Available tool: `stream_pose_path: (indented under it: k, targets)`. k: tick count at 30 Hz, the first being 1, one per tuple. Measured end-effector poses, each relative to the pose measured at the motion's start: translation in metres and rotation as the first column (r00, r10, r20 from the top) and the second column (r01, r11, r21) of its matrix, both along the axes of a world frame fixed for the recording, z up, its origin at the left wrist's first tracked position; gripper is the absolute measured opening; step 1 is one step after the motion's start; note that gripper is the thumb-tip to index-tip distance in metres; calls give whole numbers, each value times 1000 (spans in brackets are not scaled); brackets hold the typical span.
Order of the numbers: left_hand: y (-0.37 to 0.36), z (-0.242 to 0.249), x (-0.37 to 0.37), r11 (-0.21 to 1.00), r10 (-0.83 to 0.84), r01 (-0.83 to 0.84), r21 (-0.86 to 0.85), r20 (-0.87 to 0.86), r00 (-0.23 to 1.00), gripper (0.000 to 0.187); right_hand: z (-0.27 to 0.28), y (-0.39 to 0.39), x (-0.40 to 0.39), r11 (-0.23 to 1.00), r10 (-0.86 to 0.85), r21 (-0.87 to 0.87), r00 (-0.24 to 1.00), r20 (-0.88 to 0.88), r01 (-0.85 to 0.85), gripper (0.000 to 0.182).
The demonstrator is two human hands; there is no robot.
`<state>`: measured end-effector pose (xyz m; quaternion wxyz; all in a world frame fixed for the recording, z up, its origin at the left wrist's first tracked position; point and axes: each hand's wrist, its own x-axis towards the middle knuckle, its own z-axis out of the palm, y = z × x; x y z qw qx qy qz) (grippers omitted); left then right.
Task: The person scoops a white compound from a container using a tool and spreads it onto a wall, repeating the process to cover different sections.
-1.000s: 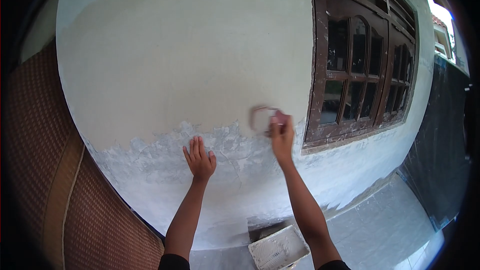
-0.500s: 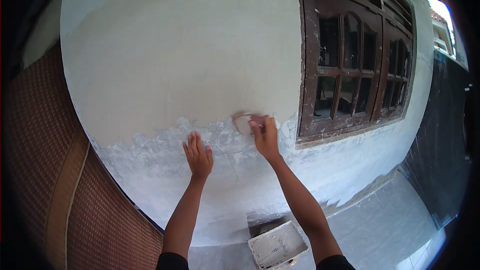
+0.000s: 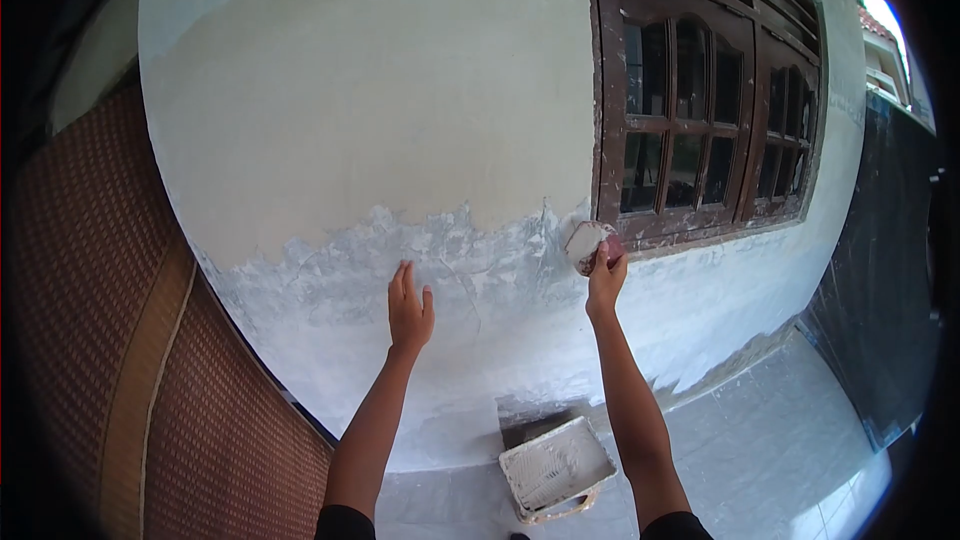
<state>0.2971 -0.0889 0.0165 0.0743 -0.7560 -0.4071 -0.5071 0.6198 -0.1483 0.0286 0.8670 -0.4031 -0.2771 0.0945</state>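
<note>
In the head view my right hand (image 3: 606, 283) grips a small flat piece (image 3: 584, 246), whitish on its face and reddish-brown along its edges. Its exact kind I cannot tell. The piece overlaps the wall right beside the lower left corner of the window frame. My left hand (image 3: 410, 312) holds nothing, its fingers stretched upward and the thumb apart, in front of the lower wall. Behind both hands the wall (image 3: 400, 120) is beige above and patchy grey-white below, with a ragged border between.
A brown wooden window (image 3: 685, 120) with several panes fills the upper right. On the tiled floor (image 3: 720, 460) below stands a whitish, paint-crusted tray (image 3: 508, 468). A woven brown panel (image 3: 230, 400) flanks the wall at left, and a dark panel (image 3: 880, 270) stands at right.
My right hand has moved right with the flat piece, towards the window corner. My left hand has shifted slightly right and turned, its fingers now closer together. The view has shifted slightly.
</note>
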Motion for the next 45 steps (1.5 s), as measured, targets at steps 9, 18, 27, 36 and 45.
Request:
stream_pose_path:
  k: [9, 18, 27, 36, 45]
  targets:
    - [-61, -87, -17, 937, -141, 212, -278, 253, 957, 32, -89, -59, -32, 948, 270, -133, 950, -154, -291, 30]
    - [-121, -207, -26, 819, -92, 299, -490, 403, 911, 28, -224, -120, -45, 832, 312, -400, 921, -235, -384, 27]
    - [-176, -355, -14, 637, 100, 305, -707, 468, 878, 29, -370, -167, -28, 567, 308, -764, 939, -150, -308, 25]
    - [-260, -516, 21, 402, 252, 325, -856, 445, 859, 32, -498, -213, 12, 321, 399, -938, 879, 262, 133, 26]
    - [-299, -621, 46, 334, 345, 268, -904, 382, 857, 33, -575, -199, 24, 409, 509, -827, 656, 557, 385, 22]
